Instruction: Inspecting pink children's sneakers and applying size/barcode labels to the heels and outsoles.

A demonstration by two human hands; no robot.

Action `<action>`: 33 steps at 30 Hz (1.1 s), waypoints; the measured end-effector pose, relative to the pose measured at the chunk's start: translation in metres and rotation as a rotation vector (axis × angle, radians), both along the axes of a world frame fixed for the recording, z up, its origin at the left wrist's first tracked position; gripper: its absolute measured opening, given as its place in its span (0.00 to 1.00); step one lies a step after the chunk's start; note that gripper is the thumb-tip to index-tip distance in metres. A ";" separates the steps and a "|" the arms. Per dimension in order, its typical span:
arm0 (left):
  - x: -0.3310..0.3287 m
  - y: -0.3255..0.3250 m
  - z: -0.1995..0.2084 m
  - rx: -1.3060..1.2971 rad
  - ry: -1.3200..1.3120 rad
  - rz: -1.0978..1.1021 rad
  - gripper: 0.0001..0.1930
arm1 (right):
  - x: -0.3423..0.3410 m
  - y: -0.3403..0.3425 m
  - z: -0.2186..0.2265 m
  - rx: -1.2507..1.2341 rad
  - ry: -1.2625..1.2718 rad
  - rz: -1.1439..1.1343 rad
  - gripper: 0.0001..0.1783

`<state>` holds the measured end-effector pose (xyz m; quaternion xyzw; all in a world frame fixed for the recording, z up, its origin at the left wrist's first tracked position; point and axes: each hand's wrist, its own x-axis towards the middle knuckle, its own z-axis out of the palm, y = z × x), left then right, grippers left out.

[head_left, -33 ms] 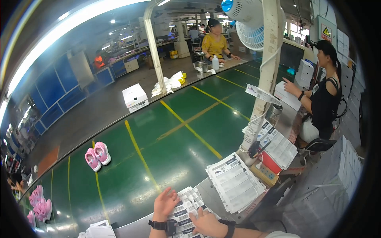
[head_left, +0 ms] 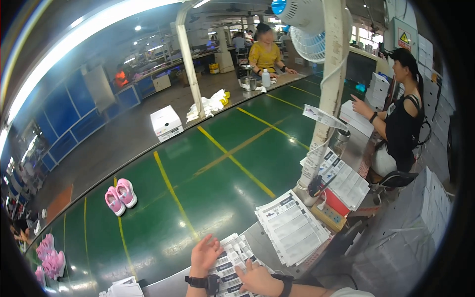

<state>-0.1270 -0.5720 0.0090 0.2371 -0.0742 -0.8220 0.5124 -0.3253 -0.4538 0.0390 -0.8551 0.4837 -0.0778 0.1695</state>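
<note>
At the near edge of the green belt, printed label sheets [head_left: 230, 270] lie in an overlapping pile under my hands. My left hand [head_left: 205, 256] is raised at the pile's left side, palm turned inward, fingers apart and loosely bent, holding nothing. Flat across the labels rests my right hand [head_left: 258, 278], its fingers spread and their tips touching the paper. Just to the right is a larger stack of printed sheets [head_left: 292, 227]. A pair of pink shoes [head_left: 120, 197] stands on the belt, left of my hands and farther off.
More pink shoes [head_left: 50, 257] are at the far left of the belt [head_left: 163, 222]. A white shoebox [head_left: 166, 123] sits by its far edge. A pale post [head_left: 326, 109] rises at right beside a power strip [head_left: 330, 218]. Co-workers are a person in yellow [head_left: 265, 55] and one in black [head_left: 403, 114].
</note>
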 end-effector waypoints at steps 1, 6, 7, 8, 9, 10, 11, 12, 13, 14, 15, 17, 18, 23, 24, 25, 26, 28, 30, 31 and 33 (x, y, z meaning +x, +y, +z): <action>-0.002 0.000 -0.001 -0.002 -0.003 -0.025 0.12 | -0.001 0.001 -0.002 0.032 -0.004 0.013 0.50; 0.007 -0.001 -0.012 -0.008 0.030 0.004 0.13 | 0.003 0.000 -0.012 0.000 -0.063 0.019 0.48; 0.007 0.000 -0.012 -0.009 0.022 0.006 0.13 | 0.001 0.002 -0.001 0.000 -0.064 -0.016 0.48; 0.008 -0.001 -0.014 -0.008 0.021 -0.025 0.13 | 0.000 0.004 0.009 -0.026 -0.070 -0.012 0.41; 0.008 -0.002 -0.014 -0.018 0.017 -0.017 0.13 | -0.001 0.005 0.014 -0.055 -0.075 -0.006 0.34; 0.007 -0.003 -0.014 -0.027 0.014 -0.006 0.13 | 0.002 0.009 0.009 -0.141 -0.039 -0.050 0.32; 0.004 -0.004 -0.014 -0.029 0.013 -0.025 0.13 | 0.001 0.010 0.008 -0.143 -0.039 -0.069 0.32; 0.003 -0.004 -0.013 -0.020 -0.003 -0.019 0.13 | 0.002 0.010 0.006 -0.143 -0.045 -0.068 0.31; 0.003 -0.004 -0.012 -0.012 -0.019 -0.009 0.13 | 0.002 0.009 0.005 -0.144 -0.050 -0.063 0.31; 0.003 -0.004 -0.010 -0.012 -0.021 -0.013 0.13 | 0.002 0.008 0.005 -0.144 -0.052 -0.066 0.31; 0.001 -0.003 -0.006 -0.003 -0.011 -0.010 0.12 | 0.002 0.008 0.008 -0.088 -0.037 -0.056 0.32; 0.003 -0.001 -0.006 0.005 -0.001 -0.004 0.12 | 0.003 0.007 0.001 -0.031 -0.022 -0.042 0.34; 0.003 -0.003 -0.008 -0.008 -0.006 -0.006 0.12 | 0.002 0.003 -0.006 -0.059 -0.088 -0.026 0.40; 0.005 -0.002 -0.009 -0.036 0.006 -0.021 0.13 | 0.002 0.005 -0.010 -0.086 -0.156 -0.027 0.44; 0.005 -0.003 -0.008 -0.038 0.005 -0.019 0.12 | 0.002 0.004 -0.012 -0.098 -0.159 -0.026 0.44; 0.004 -0.003 -0.007 -0.039 0.003 -0.018 0.12 | 0.002 0.004 -0.013 -0.109 -0.162 -0.026 0.44; 0.004 -0.003 -0.008 -0.040 0.004 -0.021 0.12 | 0.002 0.004 -0.013 -0.111 -0.161 -0.029 0.44; 0.006 -0.003 -0.009 -0.027 0.014 -0.013 0.12 | 0.001 0.004 -0.010 -0.060 -0.167 -0.021 0.44; 0.007 -0.003 -0.011 -0.021 0.012 0.001 0.12 | 0.000 0.005 -0.012 -0.081 -0.166 -0.019 0.45; 0.007 -0.002 -0.011 -0.013 0.009 0.015 0.12 | 0.000 0.005 -0.013 -0.099 -0.165 -0.018 0.46; 0.004 -0.001 -0.008 -0.019 0.002 0.023 0.12 | -0.001 0.003 -0.012 -0.057 -0.165 -0.012 0.46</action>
